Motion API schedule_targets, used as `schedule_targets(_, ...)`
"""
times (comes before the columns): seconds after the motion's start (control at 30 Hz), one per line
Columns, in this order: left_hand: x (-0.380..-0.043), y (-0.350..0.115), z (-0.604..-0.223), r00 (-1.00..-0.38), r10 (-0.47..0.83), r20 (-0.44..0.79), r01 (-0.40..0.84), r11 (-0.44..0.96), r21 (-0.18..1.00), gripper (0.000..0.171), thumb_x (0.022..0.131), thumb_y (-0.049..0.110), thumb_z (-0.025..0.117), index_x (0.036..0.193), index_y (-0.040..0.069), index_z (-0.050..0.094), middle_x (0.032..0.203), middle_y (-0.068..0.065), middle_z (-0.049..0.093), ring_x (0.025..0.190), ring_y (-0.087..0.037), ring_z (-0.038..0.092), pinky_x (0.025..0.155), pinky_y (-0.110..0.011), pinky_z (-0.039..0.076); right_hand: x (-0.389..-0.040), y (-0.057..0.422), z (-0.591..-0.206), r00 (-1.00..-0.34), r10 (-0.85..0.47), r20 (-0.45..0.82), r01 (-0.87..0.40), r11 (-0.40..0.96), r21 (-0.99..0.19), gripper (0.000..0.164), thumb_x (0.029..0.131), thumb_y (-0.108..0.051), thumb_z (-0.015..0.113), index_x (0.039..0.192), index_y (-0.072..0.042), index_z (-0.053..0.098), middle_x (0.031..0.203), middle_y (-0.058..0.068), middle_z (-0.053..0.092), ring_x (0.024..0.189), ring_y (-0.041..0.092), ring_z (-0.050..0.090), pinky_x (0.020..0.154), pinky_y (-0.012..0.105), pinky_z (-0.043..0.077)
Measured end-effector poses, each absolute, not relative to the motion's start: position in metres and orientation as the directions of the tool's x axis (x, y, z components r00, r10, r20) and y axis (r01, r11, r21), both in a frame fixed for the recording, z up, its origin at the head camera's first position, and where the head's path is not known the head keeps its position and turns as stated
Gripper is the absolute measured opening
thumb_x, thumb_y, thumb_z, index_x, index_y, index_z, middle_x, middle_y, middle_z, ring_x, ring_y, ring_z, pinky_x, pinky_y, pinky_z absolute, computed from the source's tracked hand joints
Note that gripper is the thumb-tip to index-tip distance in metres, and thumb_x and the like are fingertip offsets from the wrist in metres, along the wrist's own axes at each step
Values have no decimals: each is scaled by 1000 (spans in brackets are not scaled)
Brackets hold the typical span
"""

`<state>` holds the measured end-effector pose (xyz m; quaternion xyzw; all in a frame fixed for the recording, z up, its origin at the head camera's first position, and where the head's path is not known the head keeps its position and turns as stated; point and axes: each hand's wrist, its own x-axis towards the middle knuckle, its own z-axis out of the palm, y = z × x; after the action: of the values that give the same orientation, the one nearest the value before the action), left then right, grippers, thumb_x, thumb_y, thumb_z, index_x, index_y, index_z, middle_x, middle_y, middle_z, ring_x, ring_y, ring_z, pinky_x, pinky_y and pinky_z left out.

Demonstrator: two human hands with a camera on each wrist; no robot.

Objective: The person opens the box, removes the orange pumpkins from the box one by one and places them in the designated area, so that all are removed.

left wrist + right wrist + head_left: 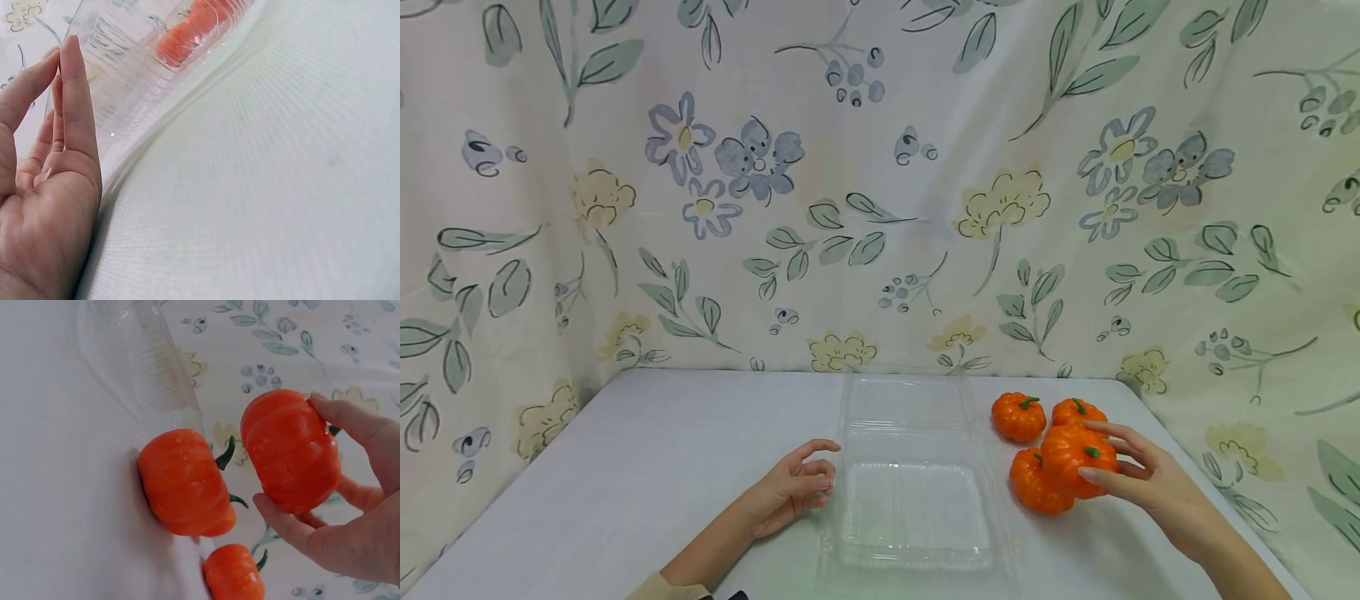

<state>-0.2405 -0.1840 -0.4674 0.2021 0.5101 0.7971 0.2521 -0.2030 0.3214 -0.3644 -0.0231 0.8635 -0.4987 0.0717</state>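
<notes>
My right hand [1150,479] holds an orange toy pumpkin [1071,458] with a green stem, thumb on one side and fingers on the other. In the right wrist view the held pumpkin [290,450] is raised off the table. Three more orange pumpkins stand close by: one at the back left [1018,417], one behind the held one [1078,411] and one partly hidden in front [1037,485]. Beside the left edge of a clear plastic clamshell box [917,508], my left hand [793,487] rests with relaxed fingers, their tips at the rim.
The box's lid [906,404] lies folded back toward the rear of the white table [700,425]. A floral curtain [865,183] hangs behind the table and along its sides. White tabletop shows left of the box.
</notes>
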Motion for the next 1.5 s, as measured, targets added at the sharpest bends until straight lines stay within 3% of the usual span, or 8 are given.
schedule_targets(0.17,-240,-184,-467,-791,608,62,-198,-350,915,38,106,-3,54,138,16,48,102,6,65,88,-5,66,80,-18,59,-204,325,-368,-990,-102,-99,35,498,-866,63,103,-30,70,156,-12,41,164,36,22,140,56,45,98,38,57)
schedule_targets(0.4,-239,-183,-466,-792,607,66,-194,-352,916,38,105,-3,55,137,16,49,101,7,64,88,-5,66,79,-18,59,-207,329,-371,-990,-97,-103,40,507,-861,67,103,-31,70,158,-10,38,164,37,20,141,58,43,99,42,57)
schedule_targets(0.87,-239,-182,-465,-791,609,52,-223,-367,903,33,106,-3,50,132,17,50,98,7,63,87,-5,65,78,-17,58,-210,339,-377,-995,-65,-74,29,527,-849,69,102,-31,71,158,-8,38,160,34,30,133,46,55,88,27,56)
schedule_targets(1.2,-240,-181,-465,-788,613,54,-239,-386,891,32,106,-4,47,130,17,51,98,8,66,87,-6,67,79,-19,59,-215,354,-379,-996,-44,-74,37,557,-830,74,103,-35,69,160,-5,32,160,36,28,137,58,45,86,27,55)
schedule_targets(1.5,-239,-180,-463,-797,603,40,-243,-380,892,30,106,-3,47,129,16,51,97,7,66,86,-6,66,79,-19,58,-217,362,-383,-998,-30,-58,31,571,-820,72,103,-33,70,159,-6,35,157,37,31,128,46,57,81,21,55)
